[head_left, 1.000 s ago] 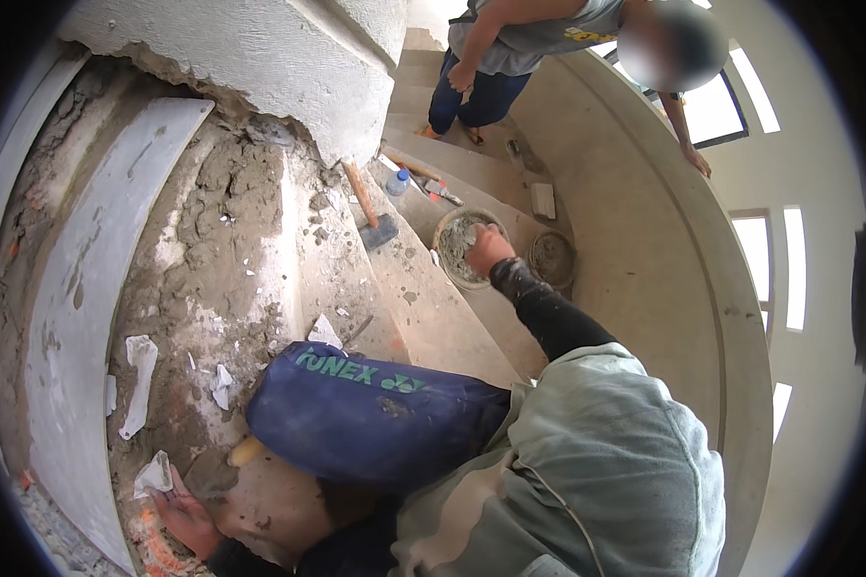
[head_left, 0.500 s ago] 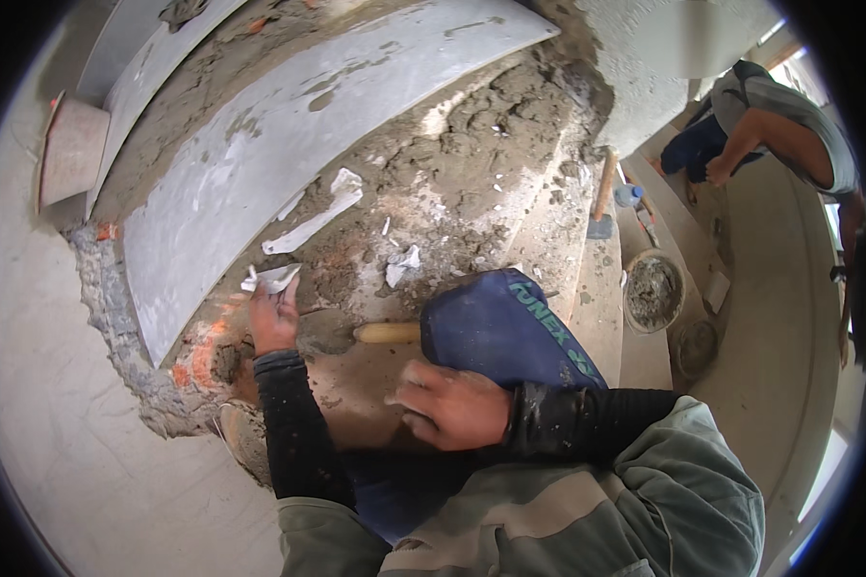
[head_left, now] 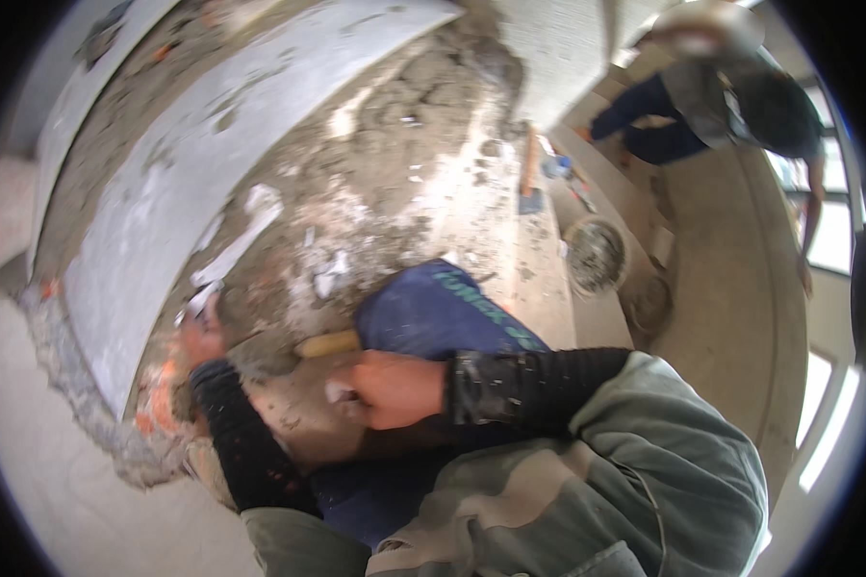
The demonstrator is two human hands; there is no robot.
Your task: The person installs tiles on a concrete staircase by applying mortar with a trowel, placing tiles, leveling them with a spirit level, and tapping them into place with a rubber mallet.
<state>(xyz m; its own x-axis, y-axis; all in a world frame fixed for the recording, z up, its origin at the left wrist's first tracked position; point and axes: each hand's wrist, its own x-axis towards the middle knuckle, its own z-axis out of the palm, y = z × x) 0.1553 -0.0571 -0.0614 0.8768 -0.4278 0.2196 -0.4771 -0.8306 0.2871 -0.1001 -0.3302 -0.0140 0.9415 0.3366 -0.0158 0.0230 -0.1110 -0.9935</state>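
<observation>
The wearer's right hand (head_left: 390,389) is nearest, its fingers curled in front of the body; blur hides the fingertips, so I cannot tell whether it is closed on anything. Just beyond it lies the tan wooden handle (head_left: 329,344) of a tool, whose other end is hard to make out against the grey mortar. The wearer's dark blue trouser leg (head_left: 433,313), with green lettering on it, is bent beside that handle.

Farther to the left, the left hand (head_left: 202,338) grips a white fragment (head_left: 200,300) between thumb and fingers, near the lower edge of a curved pale panel (head_left: 192,173). Patches of orange brick (head_left: 159,402) show below this hand. A long white strip (head_left: 245,236) lies just past the fragment, alongside the panel, and a crumpled white piece (head_left: 332,274) rests to the right on the rough mortar bed (head_left: 385,144).

Beyond the knee, on the steps, are a round bucket (head_left: 566,252) of grey mortar, a second bucket (head_left: 648,306) to its right, a hammer (head_left: 530,197) and a blue-capped bottle (head_left: 553,166). Farthest off, a co-worker (head_left: 702,101) in dark blue trousers is beside the curved wall (head_left: 731,250), with bright windows (head_left: 827,231) behind
</observation>
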